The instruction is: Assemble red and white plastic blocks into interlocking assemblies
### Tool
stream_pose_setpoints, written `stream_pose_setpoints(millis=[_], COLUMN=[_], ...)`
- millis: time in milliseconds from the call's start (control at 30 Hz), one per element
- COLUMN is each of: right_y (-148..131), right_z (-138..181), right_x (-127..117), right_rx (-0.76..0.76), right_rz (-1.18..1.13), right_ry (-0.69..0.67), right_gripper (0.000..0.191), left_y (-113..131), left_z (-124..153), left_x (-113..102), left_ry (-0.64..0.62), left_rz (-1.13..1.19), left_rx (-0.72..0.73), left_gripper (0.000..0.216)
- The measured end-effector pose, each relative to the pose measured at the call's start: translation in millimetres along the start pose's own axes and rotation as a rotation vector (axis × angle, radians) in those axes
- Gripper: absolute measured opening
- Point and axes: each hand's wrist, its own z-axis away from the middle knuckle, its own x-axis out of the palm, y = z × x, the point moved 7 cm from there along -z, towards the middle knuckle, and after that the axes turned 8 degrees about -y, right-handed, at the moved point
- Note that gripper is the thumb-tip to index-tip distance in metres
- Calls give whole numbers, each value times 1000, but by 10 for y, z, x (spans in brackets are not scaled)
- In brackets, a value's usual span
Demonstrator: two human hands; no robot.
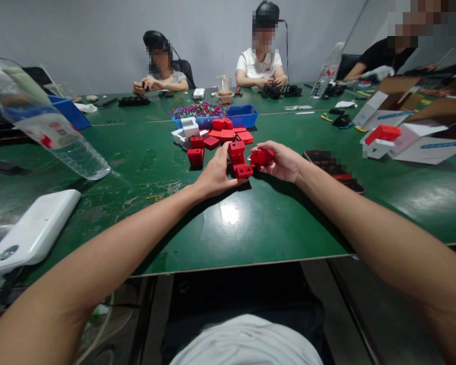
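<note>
My right hand (285, 161) is closed round a small red plastic part (261, 156), held just above the green table (251, 223). My left hand (215, 175) rests on the table with its fingers curled against a short stack of red blocks (240, 161); its fingertips are hidden behind them. More red blocks (228, 135) and white blocks (188, 131) lie in a heap just beyond, with one red block (195, 157) standing apart to the left.
A blue tray (247, 115) of coloured wires sits behind the heap. A plastic water bottle (57, 137) and a white device (34, 230) are at left; a dark phone (332, 165) and cardboard boxes (414, 137) at right. Three other people work at the far side.
</note>
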Motion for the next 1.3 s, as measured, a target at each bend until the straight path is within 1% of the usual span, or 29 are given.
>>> stream_pose_setpoints(millis=[300,500,633,833,1033,1200,1300], right_y=[-3,-21,-14,-24,-13,-17,-16], right_z=[-5,-41,-51,-48,-53,-58,-62], right_x=[7,-1,-5,-15,-37,-46,-53], right_rx=[-29,-124,-143,-150,-144,-163,-142], right_rz=[14,37,40,30,29,24,43], right_ry=[6,-30,-46,-33,-4,-1,0], right_gripper=[19,13,19,16,22,23,24], left_y=[-20,-22,-13,-16,-11,-16,-14], left_z=[3,4,1,-4,-3,1,3], left_x=[5,2,-4,5,0,-3,-3], left_ry=[-4,1,5,-15,-18,-10,-5], left_rz=[9,5,7,11,-6,-16,-17], left_rx=[-4,-4,-2,-23,-20,-15,-9], left_gripper=[100,102,100,99,100,101,101])
